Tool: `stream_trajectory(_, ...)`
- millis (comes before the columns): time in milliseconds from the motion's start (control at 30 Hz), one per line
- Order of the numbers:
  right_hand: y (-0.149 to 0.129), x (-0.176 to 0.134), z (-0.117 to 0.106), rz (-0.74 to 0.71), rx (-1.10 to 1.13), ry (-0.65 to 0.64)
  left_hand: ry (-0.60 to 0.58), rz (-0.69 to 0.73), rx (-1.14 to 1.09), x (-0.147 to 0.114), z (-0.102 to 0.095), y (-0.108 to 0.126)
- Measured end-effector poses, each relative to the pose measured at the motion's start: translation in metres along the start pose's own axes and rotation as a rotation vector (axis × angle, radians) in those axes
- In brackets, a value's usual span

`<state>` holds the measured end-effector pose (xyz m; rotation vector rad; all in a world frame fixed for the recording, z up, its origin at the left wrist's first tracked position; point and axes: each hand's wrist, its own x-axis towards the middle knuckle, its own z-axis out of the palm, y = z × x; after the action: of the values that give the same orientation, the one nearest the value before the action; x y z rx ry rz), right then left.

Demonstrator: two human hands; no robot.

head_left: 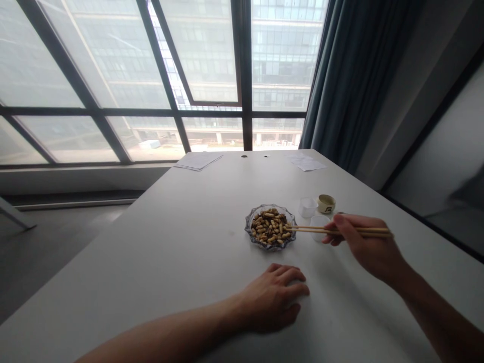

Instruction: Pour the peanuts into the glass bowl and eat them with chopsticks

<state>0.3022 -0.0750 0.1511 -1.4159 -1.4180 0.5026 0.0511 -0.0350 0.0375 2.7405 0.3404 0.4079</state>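
Note:
A pair of wooden chopsticks point(310, 229) is gripped in my right hand point(363, 242). Their tips reach the right side of a heap of peanuts in their shells point(270, 227). The peanuts fill a scalloped glass bowl point(260, 245); whether the tips pinch one is too small to tell. My left hand point(278, 297) rests on the table in front of the bowl, fingers spread and holding nothing. Behind my right fingers stands a clear cup point(316, 234), partly hidden by the hand and chopsticks.
Another clear cup point(308, 206) and a small beige cup with a dark mark point(325, 203) stand right of the bowl. Papers point(200, 160) lie at the far left of the white table point(170, 252), and more sheets point(307, 162) at the far right. Windows and a curtain point(340, 85) are beyond.

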Motion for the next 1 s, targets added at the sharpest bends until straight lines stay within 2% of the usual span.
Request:
stream_trajectory(133,0.005,0.023,0.042,0.029,0.043,-0.214,0.000,0.002,0.010,-0.001,0.000,0.000)
stream_trajectory(233,0.009,0.034,0.066,0.015,0.126,-0.264,-0.001,0.007,0.003,-0.002,0.000,-0.001)
stream_trajectory(300,0.008,0.039,0.073,0.012,0.157,-0.265,-0.002,0.012,-0.004,-0.002,0.000,-0.002)
stream_trajectory(533,0.000,0.047,0.063,-0.014,0.089,-0.206,-0.022,0.005,-0.001,-0.002,0.000,-0.002)
stream_trajectory(667,0.001,0.046,0.058,-0.012,0.057,-0.239,-0.018,0.006,0.003,-0.001,0.000,-0.002)
stream_trajectory(767,0.001,0.042,0.058,0.002,0.050,-0.282,-0.021,0.006,0.004,-0.001,0.000,-0.001)
stream_trajectory(1000,-0.005,0.040,0.063,-0.015,0.098,-0.249,-0.022,0.004,0.007,-0.001,-0.002,-0.001)
